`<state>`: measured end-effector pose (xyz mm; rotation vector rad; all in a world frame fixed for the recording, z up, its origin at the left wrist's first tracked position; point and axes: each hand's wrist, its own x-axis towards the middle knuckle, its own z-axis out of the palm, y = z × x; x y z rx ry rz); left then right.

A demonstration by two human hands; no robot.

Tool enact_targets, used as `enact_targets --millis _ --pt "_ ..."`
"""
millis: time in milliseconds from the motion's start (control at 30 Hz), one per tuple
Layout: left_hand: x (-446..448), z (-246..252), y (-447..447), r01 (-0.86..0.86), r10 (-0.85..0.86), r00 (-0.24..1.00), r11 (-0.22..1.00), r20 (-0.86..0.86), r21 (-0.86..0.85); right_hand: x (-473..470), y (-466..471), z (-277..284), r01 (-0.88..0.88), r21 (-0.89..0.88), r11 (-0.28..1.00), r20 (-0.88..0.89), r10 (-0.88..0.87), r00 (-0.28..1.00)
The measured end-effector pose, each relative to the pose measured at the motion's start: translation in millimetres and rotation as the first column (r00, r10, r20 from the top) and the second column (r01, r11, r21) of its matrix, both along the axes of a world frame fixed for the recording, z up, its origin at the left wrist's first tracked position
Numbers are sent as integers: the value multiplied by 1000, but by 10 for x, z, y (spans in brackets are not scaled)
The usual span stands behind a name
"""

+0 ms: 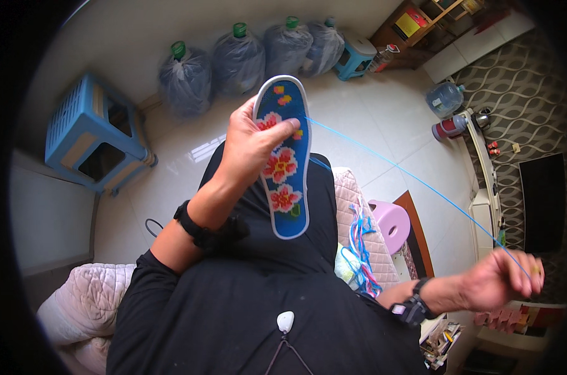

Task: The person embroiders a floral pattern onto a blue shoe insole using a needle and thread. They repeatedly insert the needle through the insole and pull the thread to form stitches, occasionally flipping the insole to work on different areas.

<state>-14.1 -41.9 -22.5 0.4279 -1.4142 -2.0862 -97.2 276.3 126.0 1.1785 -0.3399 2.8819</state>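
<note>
My left hand (251,145) grips a cross-stitched shoe insole (290,183) by its left edge, the thumb pressed across its face. Blue stitching covers the insole, with pink, white and yellow flowers and a white bound rim. From its right side, near my thumb, a bright blue thread (396,165) runs taut down to the right. Its far end reaches my right hand (504,279), which is slightly blurred, with curled fingers around the thread. Whether a needle is in those fingers cannot be made out. Below the thumb, a bit of blue thread shows behind the insole.
Loose blue, white and pink yarn (362,248) lies on a quilted pink seat cover (351,185) to my right. Beyond it stands a lilac plastic stool (392,227). Blue stacked stools (96,136) are at the left; several bagged water bottles (239,61) line the wall.
</note>
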Motion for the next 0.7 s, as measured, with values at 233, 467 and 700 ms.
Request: enact_targets --millis 233,467,700 --pt "-36 -155 -151 -35 35 999 999 -8 12 149 1147 326 656 -260 709 -69 -691 720" --pt "-51 -244 -207 -82 82 997 997 -10 -16 -191 1403 174 915 -394 91 33 -993 113" --pt "-13 -127 -106 24 -22 999 998 -27 54 -309 937 49 1000 -11 -12 -297 -955 -15"
